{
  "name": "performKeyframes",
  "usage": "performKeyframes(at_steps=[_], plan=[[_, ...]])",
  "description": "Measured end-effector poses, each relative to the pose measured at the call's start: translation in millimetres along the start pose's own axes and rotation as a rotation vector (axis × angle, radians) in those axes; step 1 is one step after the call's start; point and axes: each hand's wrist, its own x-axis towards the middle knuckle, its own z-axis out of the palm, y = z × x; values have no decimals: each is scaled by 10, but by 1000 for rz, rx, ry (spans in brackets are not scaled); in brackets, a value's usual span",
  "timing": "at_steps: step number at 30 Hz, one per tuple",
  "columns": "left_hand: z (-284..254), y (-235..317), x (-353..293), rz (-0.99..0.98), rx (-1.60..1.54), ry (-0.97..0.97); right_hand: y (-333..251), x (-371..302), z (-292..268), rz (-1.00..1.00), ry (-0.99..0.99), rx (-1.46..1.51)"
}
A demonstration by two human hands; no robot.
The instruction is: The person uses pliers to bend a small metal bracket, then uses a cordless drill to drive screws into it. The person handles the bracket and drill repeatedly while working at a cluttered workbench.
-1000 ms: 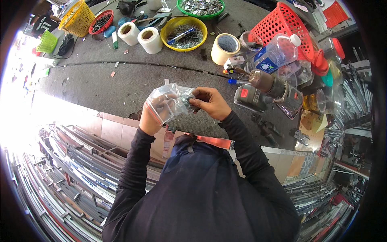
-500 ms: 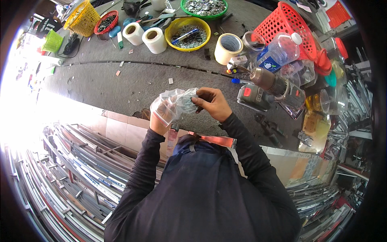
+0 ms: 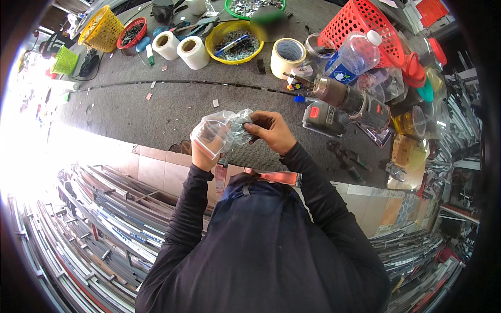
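Note:
A clear plastic zip bag [image 3: 222,128] with a red line along its seal is held over the near edge of the workbench. My left hand [image 3: 206,148] grips it from the left; the film covers most of its fingers, so whether they are inside or behind it is hard to tell. My right hand [image 3: 272,131] pinches the crumpled right end of the bag between thumb and fingers. Something small and dark shows by the right fingertips, too unclear to name.
Right of my hands lie a cordless drill [image 3: 355,101], a plastic bottle [image 3: 355,57] and a red basket [image 3: 360,34]. A tape roll [image 3: 288,56], white film rolls [image 3: 193,52] and a yellow basin [image 3: 235,43] of small metal parts stand farther back. Metal bars [image 3: 104,219] are racked at lower left.
My right hand has shifted slightly left, and the bag looks more bunched at its fingers. The bench scene has slid a little up and left. A blurred dark patch now shows behind the yellow basin.

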Motion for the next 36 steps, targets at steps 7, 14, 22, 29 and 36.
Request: performKeyframes(at_steps=[7, 14, 22, 29, 36], plan=[[-98, 12, 45, 101, 145, -39, 37, -53, -30, -19, 63, 13], [-111, 340, 135, 341, 325, -81, 212, -8, -117, -28, 63, 172], [-300, 747, 529, 338, 376, -68, 201, 174, -136, -109, 100, -59], [-409, 866, 970, 419, 625, 36, 121, 20, -306, -80, 138, -302], [-529, 1106, 774, 543, 952, 257, -234, -1001, -403, -62, 242, -149]])
